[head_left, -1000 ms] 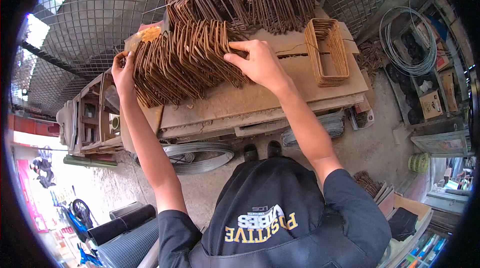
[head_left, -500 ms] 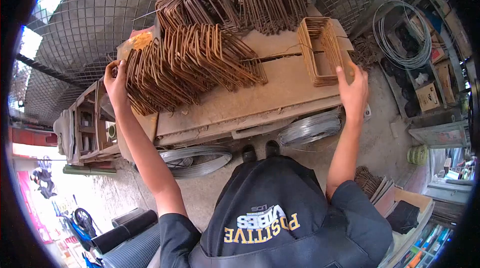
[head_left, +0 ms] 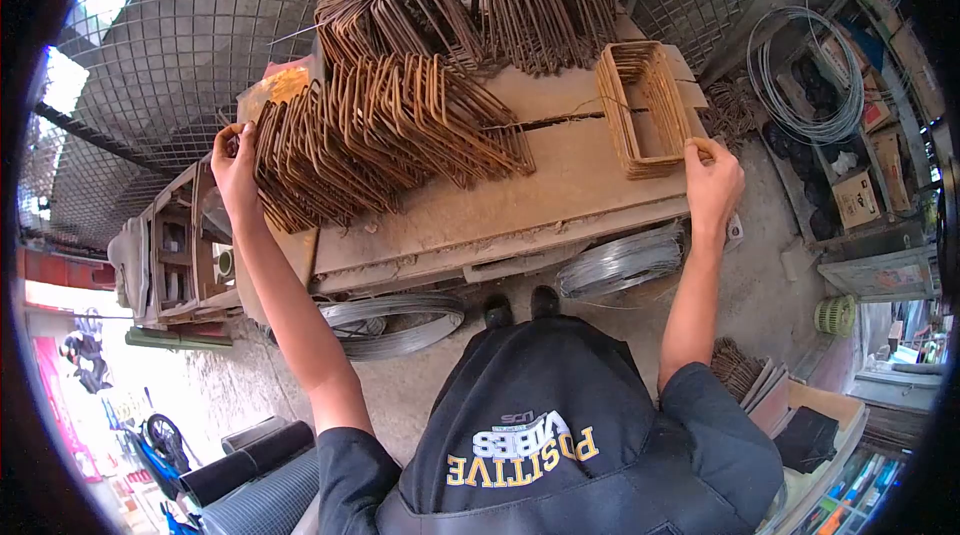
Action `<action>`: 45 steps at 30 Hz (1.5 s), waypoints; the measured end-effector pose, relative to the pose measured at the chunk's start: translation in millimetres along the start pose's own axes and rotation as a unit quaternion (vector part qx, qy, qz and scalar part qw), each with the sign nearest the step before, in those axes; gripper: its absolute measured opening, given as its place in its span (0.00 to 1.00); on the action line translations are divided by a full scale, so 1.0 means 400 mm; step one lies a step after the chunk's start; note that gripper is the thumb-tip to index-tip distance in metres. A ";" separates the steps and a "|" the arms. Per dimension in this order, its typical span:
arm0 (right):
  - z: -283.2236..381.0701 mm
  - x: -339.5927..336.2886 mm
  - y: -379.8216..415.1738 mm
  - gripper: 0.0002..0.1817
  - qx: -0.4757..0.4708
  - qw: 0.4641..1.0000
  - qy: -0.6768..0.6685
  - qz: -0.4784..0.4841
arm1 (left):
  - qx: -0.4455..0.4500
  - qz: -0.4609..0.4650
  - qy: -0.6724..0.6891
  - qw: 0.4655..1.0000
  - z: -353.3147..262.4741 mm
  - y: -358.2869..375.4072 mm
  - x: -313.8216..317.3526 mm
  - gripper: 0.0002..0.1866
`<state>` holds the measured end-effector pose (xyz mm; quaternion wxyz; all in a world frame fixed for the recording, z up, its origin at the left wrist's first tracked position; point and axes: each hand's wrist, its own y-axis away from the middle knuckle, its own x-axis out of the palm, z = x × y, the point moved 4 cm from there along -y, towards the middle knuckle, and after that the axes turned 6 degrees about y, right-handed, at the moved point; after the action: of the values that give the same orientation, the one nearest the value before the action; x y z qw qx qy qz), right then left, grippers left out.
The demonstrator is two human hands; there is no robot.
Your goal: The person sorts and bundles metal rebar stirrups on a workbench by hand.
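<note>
A long row of rusty rectangular rebar stirrups [head_left: 365,140] leans across the left half of a wooden worktable [head_left: 480,200]. At the row's left end is my left hand [head_left: 235,163], its thumb and fingers curled together; what they grip is hidden. A smaller stack of rectangular stirrups [head_left: 625,125] lies on the table's right side, open in its middle. My right hand [head_left: 715,180] is closed in a pinch by that stack's right edge. Whether a stirrup or something thinner is between its fingertips does not show.
Two round bundles of stirrups, one left [head_left: 385,5] and one right [head_left: 545,0], stand at the table's back against wire mesh [head_left: 230,25]. Wire coils [head_left: 620,260] lie below the front edge. Another wire coil [head_left: 810,75] hangs at right beside shelves.
My right hand's thumb and fingers, apart before, have come together near the right stack, and the hand has shifted slightly. My left hand stays at the row's left end.
</note>
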<state>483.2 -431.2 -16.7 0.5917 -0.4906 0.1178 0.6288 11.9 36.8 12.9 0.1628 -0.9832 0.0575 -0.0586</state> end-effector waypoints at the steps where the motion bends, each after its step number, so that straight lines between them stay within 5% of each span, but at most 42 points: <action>1: 0.005 -0.003 0.002 0.14 -0.002 1.000 -0.001 0.001 | 0.000 -0.003 0.000 1.000 0.005 -0.006 -0.006 0.08; 10: 0.049 -0.048 0.007 0.14 0.053 0.996 -0.077 -0.011 | 0.000 -0.007 -0.033 0.999 -0.001 -0.001 -0.003 0.09; 17: 0.132 -0.016 0.017 0.10 -0.072 0.962 -0.244 -0.099 | -0.002 -0.006 -0.016 1.000 -0.001 0.001 -0.002 0.09; 23: 0.270 0.077 0.042 0.16 -0.043 0.911 -0.383 0.145 | 0.006 0.002 -0.020 1.000 0.008 -0.006 -0.009 0.09; 33: 0.525 0.206 0.000 0.30 -0.127 0.785 -0.520 0.312 | 0.012 -0.015 -0.056 0.998 0.000 -0.007 -0.007 0.08; 36: 0.603 0.218 0.008 0.33 -0.115 0.784 -0.465 0.394 | 0.001 -0.016 -0.041 0.999 -0.010 0.004 0.002 0.08; 39: 0.627 0.232 0.044 0.35 -0.129 0.817 -0.420 0.374 | 0.009 -0.007 -0.030 0.999 -0.001 -0.005 -0.004 0.08; 45: 0.545 0.174 0.110 0.22 -0.133 0.834 -0.429 0.321 | 0.018 -0.014 -0.061 0.998 -0.011 0.003 -0.002 0.09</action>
<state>354.1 -240.7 18.7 0.2767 -0.1802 -0.0810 0.9404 10.6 34.3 16.4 0.1826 -0.9826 0.0326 -0.0022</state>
